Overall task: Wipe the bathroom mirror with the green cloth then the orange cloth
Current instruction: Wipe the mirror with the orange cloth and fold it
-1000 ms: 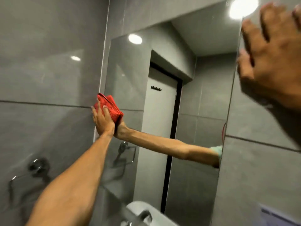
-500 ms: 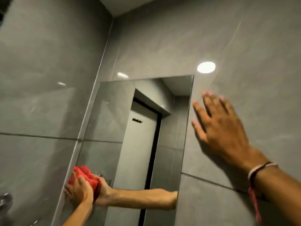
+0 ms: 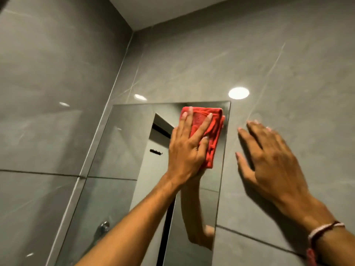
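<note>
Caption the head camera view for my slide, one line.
Left hand presses the orange cloth at the top right of the mirror; right hand spread open by the tiled wall.

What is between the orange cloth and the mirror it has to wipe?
Nothing visible. The left hand presses the orange cloth flat on the mirror near its top right corner; the right hand is over the tiled wall, off the glass.

Bathroom: glossy grey wall tiles [image 3: 192, 64], frameless mirror [image 3: 119, 150].
</note>
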The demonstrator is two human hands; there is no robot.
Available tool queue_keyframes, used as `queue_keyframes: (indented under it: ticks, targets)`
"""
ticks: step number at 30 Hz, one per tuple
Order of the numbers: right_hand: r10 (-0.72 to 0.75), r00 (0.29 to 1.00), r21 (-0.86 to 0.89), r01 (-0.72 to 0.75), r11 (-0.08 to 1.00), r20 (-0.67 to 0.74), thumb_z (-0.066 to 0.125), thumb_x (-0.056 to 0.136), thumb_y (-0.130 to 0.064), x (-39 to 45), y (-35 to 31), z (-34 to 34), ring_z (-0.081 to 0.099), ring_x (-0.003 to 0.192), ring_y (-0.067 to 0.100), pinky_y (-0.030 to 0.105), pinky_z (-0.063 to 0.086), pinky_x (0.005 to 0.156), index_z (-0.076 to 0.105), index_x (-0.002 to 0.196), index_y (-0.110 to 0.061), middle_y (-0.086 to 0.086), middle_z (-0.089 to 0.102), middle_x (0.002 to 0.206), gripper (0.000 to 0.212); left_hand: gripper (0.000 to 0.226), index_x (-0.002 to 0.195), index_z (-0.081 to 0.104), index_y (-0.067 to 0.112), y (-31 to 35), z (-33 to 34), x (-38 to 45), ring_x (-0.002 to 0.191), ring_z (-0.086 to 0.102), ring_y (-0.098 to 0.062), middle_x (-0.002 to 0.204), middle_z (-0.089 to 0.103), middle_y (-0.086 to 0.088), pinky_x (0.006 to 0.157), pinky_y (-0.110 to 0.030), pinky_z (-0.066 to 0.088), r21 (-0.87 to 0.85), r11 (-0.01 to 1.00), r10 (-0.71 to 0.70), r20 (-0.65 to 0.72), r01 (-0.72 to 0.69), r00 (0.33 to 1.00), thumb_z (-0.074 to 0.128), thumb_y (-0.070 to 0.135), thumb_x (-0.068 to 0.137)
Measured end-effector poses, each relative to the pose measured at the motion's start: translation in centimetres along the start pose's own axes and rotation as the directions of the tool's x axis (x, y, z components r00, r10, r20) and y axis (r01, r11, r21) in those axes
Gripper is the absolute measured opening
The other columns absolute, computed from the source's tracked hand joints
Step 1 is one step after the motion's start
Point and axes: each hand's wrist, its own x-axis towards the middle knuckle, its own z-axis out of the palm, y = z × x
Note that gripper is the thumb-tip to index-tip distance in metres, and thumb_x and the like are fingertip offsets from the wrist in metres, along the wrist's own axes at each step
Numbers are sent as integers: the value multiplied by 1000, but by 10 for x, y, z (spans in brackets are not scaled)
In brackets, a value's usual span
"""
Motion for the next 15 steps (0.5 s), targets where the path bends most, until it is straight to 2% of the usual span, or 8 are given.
queue_keyframes:
  ticks: [3, 5, 8, 10, 11, 13, 14, 15]
  targets:
    - [15, 999, 7, -14, 1000, -46, 45, 96, -40, -7, -6, 6, 38, 146, 35, 46, 26, 123, 41, 153, -14, 17, 41, 160, 63, 57, 153, 26, 46, -77, -34, -77, 157, 14, -22, 170, 14, -4, 124, -38, 19, 43, 961, -269, -57, 272, 961, 36, 42, 98]
    - [21, 996, 16, -20, 1000, -91, 45, 97, -41, -9, -5, 13, 35, 143, 34, 45, 26, 122, 40, 152, -17, 15, 39, 159, 61, 57, 155, 26, 40, -132, -61, -152, 157, 15, -23, 171, 10, -3, 124, -40, 23, 27, 856, -512, -96, 516, 854, 33, 44, 98]
    - [4, 994, -23, -6, 1000, -110, 36, 99, -49, -9, 9, 29, 38, 140, 41, 55, 30, 121, 38, 148, -19, 16, 38, 155, 58, 66, 158, 26, 27, -169, -92, -276, 154, 23, -25, 171, 10, -3, 121, -40, 25, -82, 545, -833, -171, 835, 526, 32, 48, 95]
    - [-41, 999, -129, 36, 991, -36, 15, 98, -63, -7, 13, 37, 47, 129, 47, 67, 40, 108, 39, 140, -19, 20, 44, 143, 66, 59, 157, 29, 21, -160, -100, -339, 154, 22, -30, 169, 15, -14, 123, -39, 19, -79, 338, -924, -219, 938, 314, 33, 40, 101]
    - [-51, 999, -153, 50, 987, -4, 6, 95, -66, -8, 11, 41, 49, 122, 49, 68, 42, 103, 39, 137, -18, 22, 46, 138, 71, 54, 157, 29, 20, -151, -99, -360, 153, 23, -35, 167, 18, -19, 123, -40, 18, -74, 199, -952, -250, 977, 175, 34, 33, 105]
    - [-1, 1000, -105, 2, 994, 12, 6, 96, -65, -8, 7, 41, 49, 119, 51, 68, 42, 104, 37, 135, -17, 23, 46, 137, 70, 52, 157, 29, 22, -132, -93, -372, 148, 29, -43, 163, 24, -25, 121, -45, 21, -113, -33, -957, -282, 993, -64, 34, 27, 106]
    - [32, 999, -49, -32, 998, -17, 12, 98, -64, -7, 8, 39, 48, 123, 51, 67, 41, 107, 36, 138, -17, 23, 44, 141, 66, 52, 157, 29, 25, -122, -91, -368, 146, 30, -45, 162, 25, -27, 122, -48, 21, -129, -94, -951, -280, 987, -128, 34, 28, 106]
    - [54, 997, -25, -55, 998, -55, 22, 101, -58, -6, 8, 31, 45, 129, 50, 64, 37, 113, 36, 142, -18, 22, 41, 147, 58, 52, 157, 29, 27, -113, -87, -356, 146, 29, -46, 162, 25, -27, 123, -51, 18, -145, -112, -950, -276, 983, -148, 34, 30, 105]
